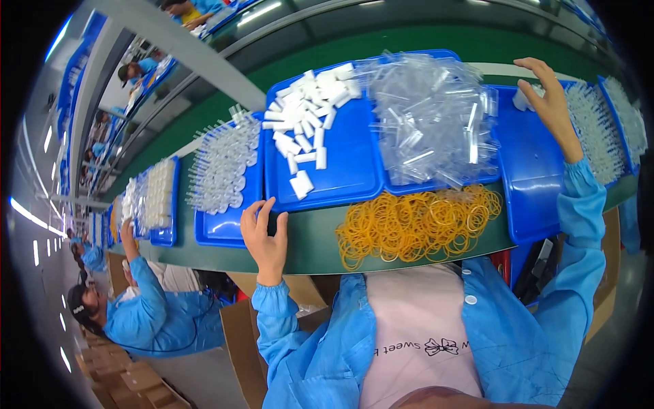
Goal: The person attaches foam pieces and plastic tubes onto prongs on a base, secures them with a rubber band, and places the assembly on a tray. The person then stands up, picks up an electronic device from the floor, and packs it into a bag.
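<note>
Now left hand (pixel 264 235) by blue tray (pixel 354 170); right hand (pixel 553 102) far.

Blue trays (pixel 354 174) hold white plastic pieces (pixel 306 112) and clear tubes (pixel 429 116). Orange-yellow rubber bands (pixel 415 225) lie on the dark green bench (pixel 306 245). Sleeves (pixel 586 204) light blue; apron (pixel 415 327) pale pink.

A blue plastic tray (pixel 340 174) lies flat on the green bench, scattered with small white plastic pieces (pixel 306 116). Far to the right, a few more white pieces (pixel 523 99) rest on another blue tray (pixel 528 177).
</note>
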Motion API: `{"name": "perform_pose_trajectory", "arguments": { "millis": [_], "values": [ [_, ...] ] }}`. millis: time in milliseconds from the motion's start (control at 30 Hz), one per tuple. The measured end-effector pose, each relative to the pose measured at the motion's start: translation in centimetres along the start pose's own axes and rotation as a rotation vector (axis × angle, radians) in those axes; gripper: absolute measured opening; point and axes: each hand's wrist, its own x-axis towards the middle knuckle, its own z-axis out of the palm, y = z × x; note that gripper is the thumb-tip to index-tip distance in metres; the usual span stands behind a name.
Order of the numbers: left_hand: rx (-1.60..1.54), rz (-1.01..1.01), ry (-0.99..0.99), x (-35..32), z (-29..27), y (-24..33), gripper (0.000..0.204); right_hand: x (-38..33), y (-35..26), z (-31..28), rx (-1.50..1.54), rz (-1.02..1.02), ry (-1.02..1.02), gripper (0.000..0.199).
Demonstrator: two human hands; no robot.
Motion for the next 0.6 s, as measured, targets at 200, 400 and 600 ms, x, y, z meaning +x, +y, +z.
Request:
{"name": "perform_pose_trajectory", "arguments": {
  "millis": [200,400,600],
  "values": [
    [0.114,-0.120,0.054,-2.0,-1.7,-2.9,0.039,7.2,-11.0,2.0,0.069,-0.328,-0.082,0.033],
    [0.128,-0.119,-0.041,-3.4,-0.9,-5.9,0.039,14.6,-19.7,13.4,-0.094,-0.656,-0.157,0.031],
    [0.115,-0.079,-0.056,-3.1,-1.0,-6.0,0.032,17.5,-23.3,28.3,-0.125,-0.446,-0.501,0.030]
  ]
}}
